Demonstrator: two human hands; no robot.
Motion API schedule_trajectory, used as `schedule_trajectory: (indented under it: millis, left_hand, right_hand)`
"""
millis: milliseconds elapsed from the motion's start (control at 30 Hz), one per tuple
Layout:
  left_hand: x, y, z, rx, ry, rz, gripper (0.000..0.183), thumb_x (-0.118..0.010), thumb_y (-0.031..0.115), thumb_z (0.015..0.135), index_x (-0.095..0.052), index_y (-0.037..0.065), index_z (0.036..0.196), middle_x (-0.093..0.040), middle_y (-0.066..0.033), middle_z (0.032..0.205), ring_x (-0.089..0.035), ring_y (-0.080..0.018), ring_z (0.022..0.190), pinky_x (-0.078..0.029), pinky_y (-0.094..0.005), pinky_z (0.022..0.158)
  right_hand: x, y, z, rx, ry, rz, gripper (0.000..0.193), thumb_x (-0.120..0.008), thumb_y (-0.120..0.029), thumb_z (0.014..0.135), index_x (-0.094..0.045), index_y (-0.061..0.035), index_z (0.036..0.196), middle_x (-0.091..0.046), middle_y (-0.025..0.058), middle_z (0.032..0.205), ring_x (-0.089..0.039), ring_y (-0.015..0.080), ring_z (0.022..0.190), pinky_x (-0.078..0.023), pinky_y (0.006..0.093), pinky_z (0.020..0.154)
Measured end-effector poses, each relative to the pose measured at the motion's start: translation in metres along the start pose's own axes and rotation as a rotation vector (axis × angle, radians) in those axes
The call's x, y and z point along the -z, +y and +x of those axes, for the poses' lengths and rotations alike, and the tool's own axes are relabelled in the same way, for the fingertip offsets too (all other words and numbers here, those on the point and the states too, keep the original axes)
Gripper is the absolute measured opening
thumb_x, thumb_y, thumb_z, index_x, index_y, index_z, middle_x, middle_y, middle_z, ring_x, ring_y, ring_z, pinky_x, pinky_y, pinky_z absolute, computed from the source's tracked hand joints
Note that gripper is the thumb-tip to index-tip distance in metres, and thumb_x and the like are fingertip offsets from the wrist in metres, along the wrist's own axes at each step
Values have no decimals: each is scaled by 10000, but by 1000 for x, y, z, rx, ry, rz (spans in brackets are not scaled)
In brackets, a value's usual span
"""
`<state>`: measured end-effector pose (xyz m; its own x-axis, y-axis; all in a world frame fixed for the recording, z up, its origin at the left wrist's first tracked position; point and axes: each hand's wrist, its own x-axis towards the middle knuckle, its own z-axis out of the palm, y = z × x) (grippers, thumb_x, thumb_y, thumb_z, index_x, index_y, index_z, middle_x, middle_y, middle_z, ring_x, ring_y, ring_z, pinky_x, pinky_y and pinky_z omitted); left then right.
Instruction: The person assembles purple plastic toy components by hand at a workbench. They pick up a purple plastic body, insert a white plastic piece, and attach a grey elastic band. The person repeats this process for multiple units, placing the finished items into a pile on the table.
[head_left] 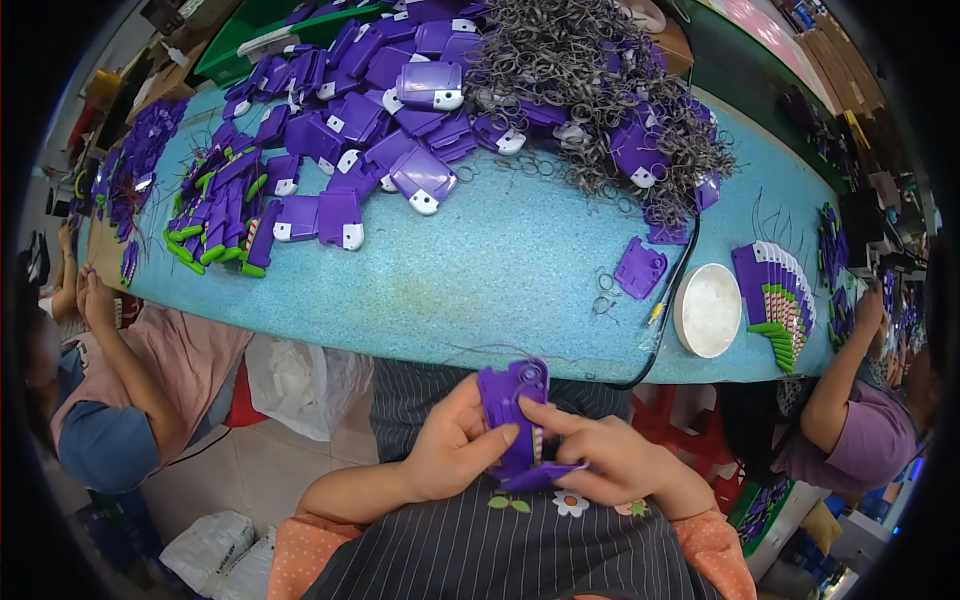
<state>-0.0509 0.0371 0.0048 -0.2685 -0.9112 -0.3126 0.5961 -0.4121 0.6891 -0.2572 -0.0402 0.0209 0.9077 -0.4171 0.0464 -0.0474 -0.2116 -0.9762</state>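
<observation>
Over my lap, just off the table's near edge, my left hand [448, 446] grips a purple plastic shell [497, 390] by its left side, thumb across it. A round socket shows at the shell's top, and a red-and-white striped strip [538, 446] shows along its right side. Thin wire loops out from the upper end. My right hand [612, 456] presses its index finger on the shell below the socket. Its lower fingers hold a second purple plastic piece [540, 478], tilted against the shell's bottom end. The fingers hide part of both pieces.
Purple-and-white plastic shells [425, 180] are heaped across the table [430, 290], beside a tangle of grey wire rings [590, 80]. Green-tipped purple parts [220, 205] lie left. A white bowl [708, 310], black cable [672, 290] and fanned assembled pieces [778, 300] lie right. People sit both sides.
</observation>
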Motion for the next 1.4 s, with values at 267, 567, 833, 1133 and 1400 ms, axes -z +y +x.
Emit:
schedule_trajectory:
  millis: [267,567,833,1133,1400]
  left_hand:
    - [-5,-7,2,134,-58,38,460,-440,-83,868,-290,2,1294,-521,-155,1178,-561,-211,1081,-475,-339,909]
    - [-9,3,2,219,-87,181,469,-470,-71,860,-283,-7,1286,-499,-132,1179,-566,-202,1079,-485,-318,899]
    - [-15,5,2,143,-66,356,351,-477,40,920,-342,-30,1236,-572,-126,1082,-600,-183,1011,-503,-290,837]
    - [-12,6,-2,-103,-82,611,295,-400,146,967,-379,-70,1168,-648,-173,991,-648,-162,871,-514,-265,753]
    - [-2,-3,6,-262,-22,677,248,-486,98,927,-435,-31,1133,-639,-83,809,-605,-97,695,-476,-241,623]
  right_hand:
    - [4,-14,-6,-240,523,285,213,-599,23,813,-564,20,1023,-591,153,999,-583,94,639,-448,200,523]
    - [1,13,19,-285,329,313,222,-628,0,811,-597,26,1029,-556,143,1118,-546,47,553,-413,176,472]
    - [-8,2,16,-314,454,214,275,-668,-30,798,-555,22,1043,-547,139,1128,-542,44,605,-417,176,486]
    - [-21,7,16,-370,583,1061,227,-675,-52,785,-512,-39,943,-515,55,926,-512,134,849,-418,268,749]
    - [-21,7,23,-141,540,622,167,-640,8,810,-484,-32,853,-485,46,874,-462,121,829,-380,262,717]
